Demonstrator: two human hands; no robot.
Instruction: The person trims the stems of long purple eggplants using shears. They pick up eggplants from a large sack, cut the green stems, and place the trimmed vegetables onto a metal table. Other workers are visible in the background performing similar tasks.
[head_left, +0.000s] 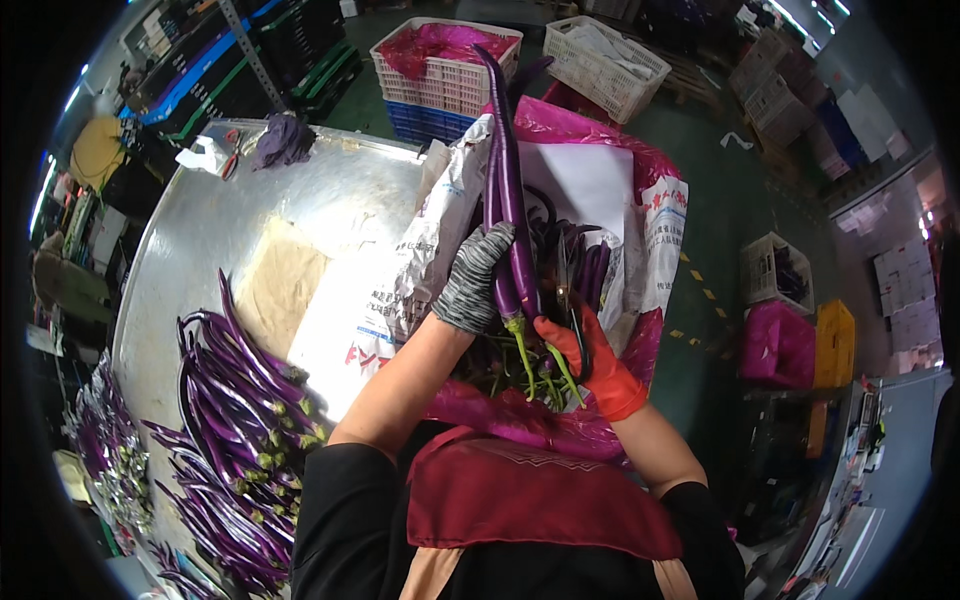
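My left hand (476, 279), in a grey striped knit glove, grips long purple eggplants (511, 195) near their stem ends, their tips pointing away from me. In a red rubber glove, my right hand (596, 367) holds scissors (564, 277) with the blades pointing away, and its fingertips touch the stem end of one eggplant. Green stalks (523, 360) hang from the held eggplants. Below the hands is a container lined with pink plastic film (652, 352) and newspaper (664, 232), with more eggplants (596, 274) inside.
A metal table (180, 217) at left bears a large pile of eggplants (232, 405), a purple cloth (283, 141) and red-handled scissors (232, 154). Beyond stand white plastic crates (450, 82), (607, 71). At right are a pink bin (778, 345) and a yellow crate (834, 345).
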